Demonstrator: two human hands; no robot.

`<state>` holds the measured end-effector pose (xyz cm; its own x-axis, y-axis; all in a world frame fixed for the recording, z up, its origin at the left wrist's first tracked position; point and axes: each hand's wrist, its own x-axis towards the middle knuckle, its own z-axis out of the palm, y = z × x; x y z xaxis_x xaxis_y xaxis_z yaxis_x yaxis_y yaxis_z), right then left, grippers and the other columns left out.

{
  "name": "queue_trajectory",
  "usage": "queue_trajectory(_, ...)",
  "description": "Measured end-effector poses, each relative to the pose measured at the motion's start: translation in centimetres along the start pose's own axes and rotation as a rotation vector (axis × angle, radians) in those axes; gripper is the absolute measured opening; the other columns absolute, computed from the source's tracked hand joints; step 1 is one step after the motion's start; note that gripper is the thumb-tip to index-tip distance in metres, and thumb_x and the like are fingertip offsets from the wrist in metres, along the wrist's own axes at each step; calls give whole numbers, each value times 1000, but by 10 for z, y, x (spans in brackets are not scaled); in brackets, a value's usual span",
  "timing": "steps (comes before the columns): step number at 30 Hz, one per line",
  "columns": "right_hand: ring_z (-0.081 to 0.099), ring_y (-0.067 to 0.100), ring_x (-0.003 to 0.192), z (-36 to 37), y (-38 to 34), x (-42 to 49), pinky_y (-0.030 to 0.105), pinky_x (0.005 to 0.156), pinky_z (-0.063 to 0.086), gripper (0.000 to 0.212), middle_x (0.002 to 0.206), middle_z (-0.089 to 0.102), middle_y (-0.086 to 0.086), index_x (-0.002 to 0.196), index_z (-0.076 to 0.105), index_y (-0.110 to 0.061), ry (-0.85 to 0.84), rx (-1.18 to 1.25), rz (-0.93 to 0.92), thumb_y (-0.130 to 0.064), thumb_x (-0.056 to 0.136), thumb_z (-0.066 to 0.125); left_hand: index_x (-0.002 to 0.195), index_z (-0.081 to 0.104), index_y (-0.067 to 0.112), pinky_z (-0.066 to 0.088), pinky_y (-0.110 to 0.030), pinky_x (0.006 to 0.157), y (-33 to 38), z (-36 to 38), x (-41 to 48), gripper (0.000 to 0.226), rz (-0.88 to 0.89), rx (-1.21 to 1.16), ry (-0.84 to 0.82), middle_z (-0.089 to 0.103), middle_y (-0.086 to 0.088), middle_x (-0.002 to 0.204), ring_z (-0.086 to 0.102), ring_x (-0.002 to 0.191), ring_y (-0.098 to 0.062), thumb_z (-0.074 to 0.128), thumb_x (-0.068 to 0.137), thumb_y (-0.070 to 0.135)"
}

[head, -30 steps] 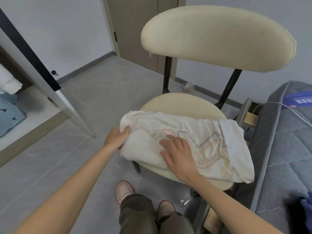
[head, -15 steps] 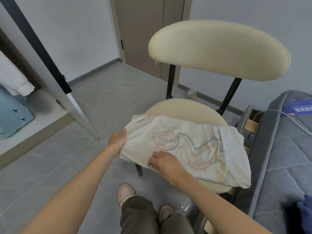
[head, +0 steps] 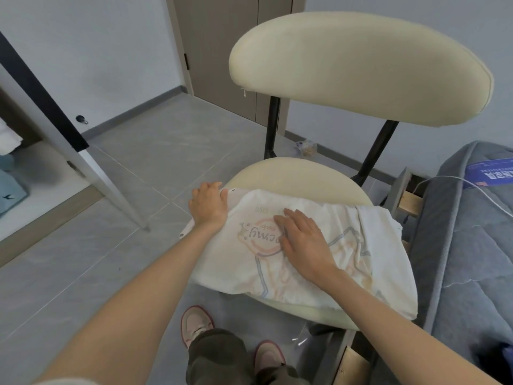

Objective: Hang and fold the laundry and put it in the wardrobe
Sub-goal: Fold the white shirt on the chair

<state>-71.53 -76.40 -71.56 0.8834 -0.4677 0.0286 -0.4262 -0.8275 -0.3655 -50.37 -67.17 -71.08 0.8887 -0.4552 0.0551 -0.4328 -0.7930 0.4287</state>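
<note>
One white garment [head: 236, 270] is being held on the cream chair [head: 291, 176] above grey floor tiles [head: 138, 168]: left hand [head: 209, 204] curled round its corner, right hand [head: 302, 240] pressing flat.

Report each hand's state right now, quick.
Left hand: rests on the white shirt's left corner, fingers bent; a grip cannot be told.
Right hand: open, fingers flat on the shirt.
</note>
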Motion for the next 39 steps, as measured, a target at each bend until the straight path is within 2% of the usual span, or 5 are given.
queue_trajectory(6,-13,20,148,9,9,19,58,116,-5,52,162,-9,-7,152,5,-39,-146,-87,84,-41,103,23,96,73,15,41,-32,67,-11,8,16,22,20,-119,58,71,-11,94,63,90,-33,56,95,28)
queue_trajectory(15,-27,20,144,20,20,11,73,106,-11,61,157,-27,-13,147,-8,-50,-201,-71,254,-65,95,19,118,62,-3,43,-42,95,-31,5,49,39,-403,-154,-100,58,-24,126,53,118,-39,46,98,26)
queue_trajectory(21,19,18,145,-2,31,-2,46,115,20,49,158,21,-3,148,31,-31,-12,10,201,-43,100,36,123,55,17,30,-42,98,8,-5,24,29,53,63,116,48,-11,127,43,121,-31,47,95,13)
queue_trajectory(26,43,23,121,-27,68,-19,35,95,35,32,133,53,2,128,55,-17,342,102,400,-19,99,44,142,38,21,16,-42,114,77,22,-45,42,466,32,-72,35,0,149,27,138,-20,34,100,23)
queue_trajectory(39,61,26,91,-43,157,0,46,83,54,28,111,59,7,112,48,-17,234,218,862,-40,100,36,149,-7,42,-18,-66,104,92,106,-105,57,491,298,-178,-10,12,160,-13,147,-21,-5,92,48)
